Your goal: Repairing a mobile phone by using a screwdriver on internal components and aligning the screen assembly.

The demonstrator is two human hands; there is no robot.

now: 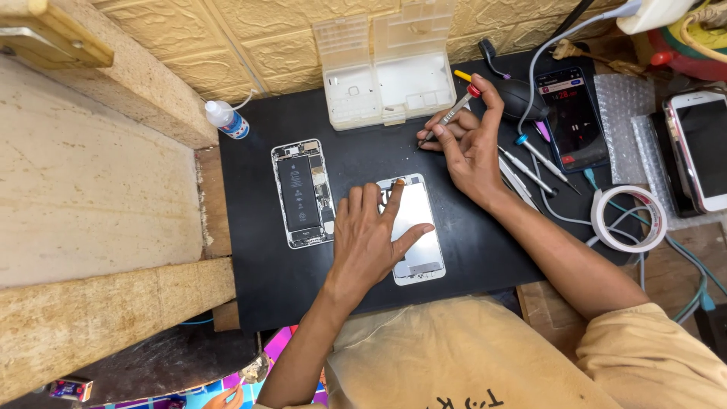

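Behind the hands a wall of pale yellow embossed panels [250,45] is seen, and to the left of the left hand a rough wooden bench [83,197] is found. Under both hands a black work mat [363,151] is spread. Beyond the hands, against the wall, a clear plastic parts box [386,72] is standing with its lid open. Just left of the left hand an opened phone body [303,193] is laid flat, with its battery and inner parts exposed. The left hand [371,238] is pressed flat on a detached phone screen panel [416,227], which is lying with its metal back plate up; the fingers are spread apart and nothing is gripped by them. The right hand [469,148] is held just beyond this panel, and its fingers are closed around a thin screwdriver [447,117] with a red ring near the top, whose tip is pointed down toward the mat. To the right of the right hand a dark phone with a lit display [572,117], a second phone with a white face [700,148], a roll of white tape [628,220] and some loose screwdrivers [530,163] are placed. Far left of the hands a small squeeze bottle [226,118] is seen.
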